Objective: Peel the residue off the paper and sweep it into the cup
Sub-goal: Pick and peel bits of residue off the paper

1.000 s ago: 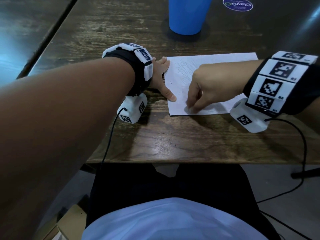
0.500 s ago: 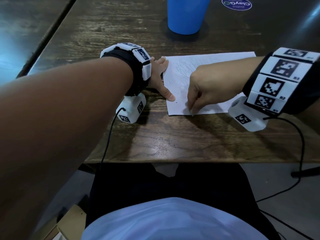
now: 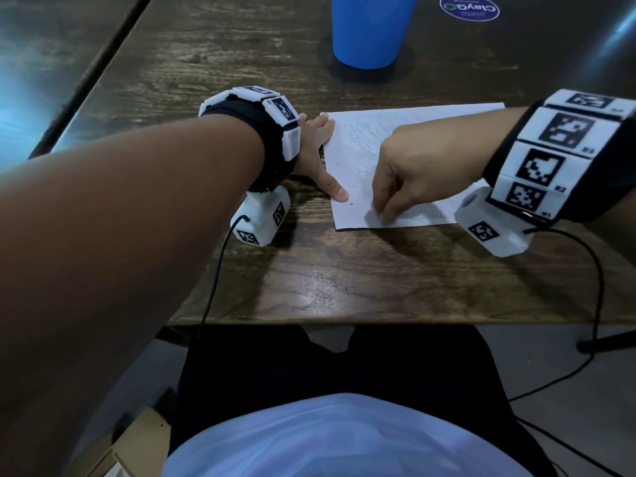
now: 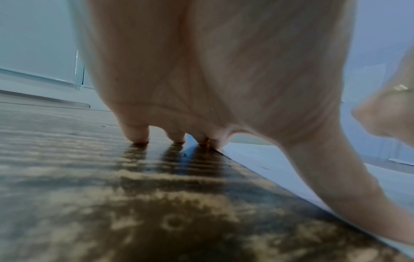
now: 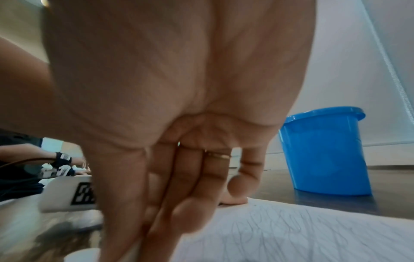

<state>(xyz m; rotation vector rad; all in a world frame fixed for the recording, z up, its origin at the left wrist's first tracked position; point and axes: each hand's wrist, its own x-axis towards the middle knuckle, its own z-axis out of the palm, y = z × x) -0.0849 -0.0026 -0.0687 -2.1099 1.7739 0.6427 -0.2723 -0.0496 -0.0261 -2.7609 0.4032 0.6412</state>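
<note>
A white paper (image 3: 358,146) with faint scribbles lies on the dark wooden table (image 3: 344,277). My left hand (image 3: 323,156) is spread flat, its thumb and fingertips (image 4: 179,139) pressing the paper's left edge (image 4: 268,159). My right hand (image 3: 383,210) reaches in from the right, its fingers (image 5: 179,203) held together and pointing down with the tips on the paper (image 5: 291,230) near its front edge. Tiny dark specks (image 3: 351,203) lie on the sheet between the two hands. The blue cup (image 3: 370,29) stands upright beyond the paper, seen again behind my right hand as the cup (image 5: 325,156).
A round blue sticker (image 3: 469,7) lies on the table right of the cup. The table's front edge (image 3: 378,320) runs just above my lap. Black cables (image 3: 599,304) hang from both wrist cameras. A dark gap (image 3: 86,74) separates this table from another on the left.
My right fingertips have shifted only slightly over the paper near its front edge. The left hand has kept pressing the left edge, and the paper has not moved.
</note>
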